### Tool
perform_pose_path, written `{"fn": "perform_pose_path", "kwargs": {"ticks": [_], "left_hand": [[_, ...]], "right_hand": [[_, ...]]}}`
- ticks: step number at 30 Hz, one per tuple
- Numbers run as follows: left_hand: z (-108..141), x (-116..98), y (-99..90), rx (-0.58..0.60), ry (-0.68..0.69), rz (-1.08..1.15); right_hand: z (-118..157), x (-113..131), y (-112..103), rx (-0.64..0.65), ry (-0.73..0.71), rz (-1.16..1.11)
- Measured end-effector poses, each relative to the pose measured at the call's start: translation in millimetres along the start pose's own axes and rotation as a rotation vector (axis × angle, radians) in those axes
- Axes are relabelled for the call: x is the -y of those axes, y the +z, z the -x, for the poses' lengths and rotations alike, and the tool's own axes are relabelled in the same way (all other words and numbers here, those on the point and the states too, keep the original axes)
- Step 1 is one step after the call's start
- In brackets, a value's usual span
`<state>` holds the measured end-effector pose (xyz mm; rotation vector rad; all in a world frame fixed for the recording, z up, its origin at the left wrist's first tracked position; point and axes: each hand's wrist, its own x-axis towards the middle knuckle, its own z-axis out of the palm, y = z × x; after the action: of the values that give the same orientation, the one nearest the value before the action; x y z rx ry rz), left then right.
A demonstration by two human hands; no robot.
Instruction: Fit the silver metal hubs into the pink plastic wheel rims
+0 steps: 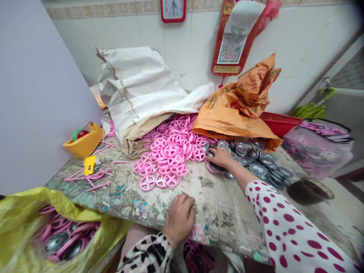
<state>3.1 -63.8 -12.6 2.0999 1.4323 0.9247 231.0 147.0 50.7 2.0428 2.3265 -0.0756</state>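
Lightly, a right hand [220,157] is laid with its fingers spread, not clamped, on a heap of silver-grey wheels [256,163].

A left hand [180,219] is set curled on the scarred table top [224,212]; whether anything is held in it cannot be told. Pink spoked rings [170,159] are piled just beside the wheels, and the working space is crowded from behind by an orange woven sack [236,110] and a white sack [136,87]. A yellow bag [36,223] of pink and silver wheels is placed at lower left.
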Motion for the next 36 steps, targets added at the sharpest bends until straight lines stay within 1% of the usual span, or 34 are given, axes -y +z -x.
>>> {"fn": "perform_pose_path", "kwargs": {"ticks": [3, 6, 9, 11, 13, 15, 17, 20, 23, 30, 36], "left_hand": [[0.0, 0.0, 0.1, 0.008, -0.004, -0.006], [0.2, -0.5, -0.3, 0.009, -0.007, -0.003], [0.7, -1.2, -0.5, 0.009, -0.004, -0.005], [0.9, -1.5, -0.4, 0.006, -0.004, -0.010], [0.7, -1.5, -0.2, 0.004, -0.005, -0.012], [0.3, -1.3, 0.0, 0.003, -0.005, -0.013], [-0.3, -0.8, 0.2, 0.001, -0.001, -0.017], [-0.6, -0.5, 0.5, 0.000, -0.001, -0.024], [-0.1, -1.1, 0.3, 0.002, -0.001, -0.027], [1.1, -0.8, 0.0, -0.034, 0.028, -0.009], [2.3, 0.4, -0.9, -0.048, 0.059, 0.028]], "right_hand": [[9.8, 1.9, -1.7, 0.031, -0.067, -0.006], [15.9, 8.2, -2.9, 0.037, -0.083, 0.001], [15.5, 24.8, -5.4, -0.069, -0.074, -0.013], [12.2, 44.4, -7.6, -0.166, -0.106, -0.055], [8.5, 69.6, -9.3, -0.217, -0.173, -0.112], [5.9, 96.8, -9.5, -0.200, -0.245, -0.159], [5.6, 120.9, -7.7, -0.126, -0.301, -0.187], [10.2, 142.3, -2.7, 0.000, -0.331, -0.204], [20.6, 144.2, 1.5, 0.039, -0.323, -0.208], [62.0, 126.4, -2.6, 0.035, -0.384, -0.154], [94.1, 106.2, -7.6, 0.027, -0.328, -0.083]]}}
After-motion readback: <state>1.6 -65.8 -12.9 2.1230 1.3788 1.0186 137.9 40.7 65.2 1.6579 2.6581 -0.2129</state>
